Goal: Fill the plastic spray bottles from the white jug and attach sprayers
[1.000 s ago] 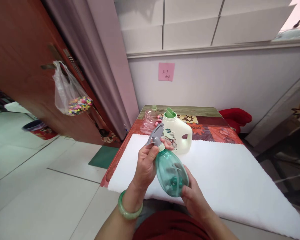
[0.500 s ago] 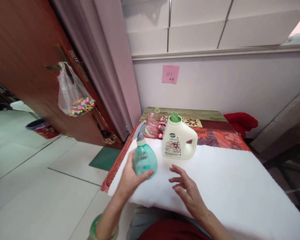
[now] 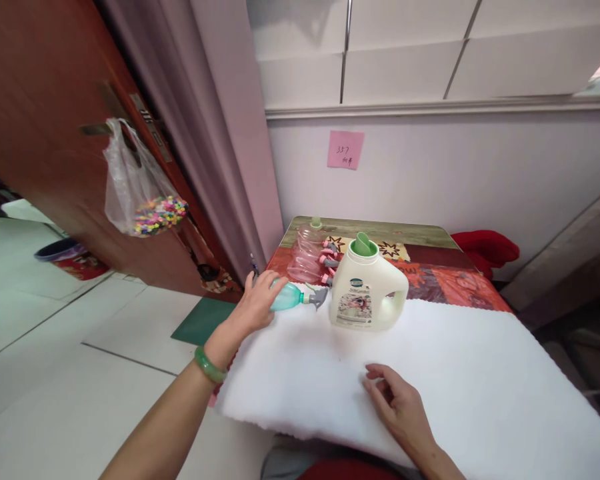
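head view: are the two hands together?

no, well apart. the left hand [image 3: 257,303] is wrapped round the base end of a teal spray bottle [image 3: 289,297].

where's that bottle?

on its side by the left edge of the white mat [image 3: 455,373], grey trigger head [image 3: 319,297] toward the cream plastic jug [image 3: 370,283]. i can't tell if it's fully resting.

and the right hand [image 3: 403,407]?

over the mat, fingers loosely curled, thumb parted.

behind the teal one?

pink spray bottles [image 3: 307,261], lying on the counter [image 3: 415,233].
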`<state>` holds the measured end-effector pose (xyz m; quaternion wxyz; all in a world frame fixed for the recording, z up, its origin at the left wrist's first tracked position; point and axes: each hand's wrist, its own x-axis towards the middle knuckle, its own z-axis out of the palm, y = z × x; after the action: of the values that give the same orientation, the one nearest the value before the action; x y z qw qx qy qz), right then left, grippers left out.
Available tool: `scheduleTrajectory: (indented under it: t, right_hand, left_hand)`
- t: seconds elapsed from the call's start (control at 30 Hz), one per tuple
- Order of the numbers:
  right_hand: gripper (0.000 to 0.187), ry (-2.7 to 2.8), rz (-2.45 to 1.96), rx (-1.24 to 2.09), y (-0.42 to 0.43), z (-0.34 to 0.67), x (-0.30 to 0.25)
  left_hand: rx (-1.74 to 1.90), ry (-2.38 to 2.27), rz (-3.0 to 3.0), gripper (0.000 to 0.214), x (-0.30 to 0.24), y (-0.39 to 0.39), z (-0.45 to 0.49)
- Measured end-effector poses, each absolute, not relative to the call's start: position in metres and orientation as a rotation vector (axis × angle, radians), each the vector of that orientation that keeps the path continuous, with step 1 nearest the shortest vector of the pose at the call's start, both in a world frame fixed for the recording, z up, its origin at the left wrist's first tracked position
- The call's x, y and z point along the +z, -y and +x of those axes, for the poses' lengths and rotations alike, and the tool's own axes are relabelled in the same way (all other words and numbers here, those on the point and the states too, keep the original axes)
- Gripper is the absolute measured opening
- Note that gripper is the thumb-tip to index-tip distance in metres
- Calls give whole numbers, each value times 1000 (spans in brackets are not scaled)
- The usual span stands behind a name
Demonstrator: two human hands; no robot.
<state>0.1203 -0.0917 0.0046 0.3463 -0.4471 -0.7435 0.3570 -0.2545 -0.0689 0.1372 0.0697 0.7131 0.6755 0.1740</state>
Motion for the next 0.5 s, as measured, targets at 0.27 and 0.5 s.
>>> scheduleTrajectory:
  t: [0.27,0.5]
  right_hand:
    - [32,1932,-1193,919,92,120,9]
    - [31,1928,-1213,978,92,121,9]
  left_hand:
    - [686,-1725,1644,79,171,52,-292]
    - [826,-1548,1114,65,145,49,-326]
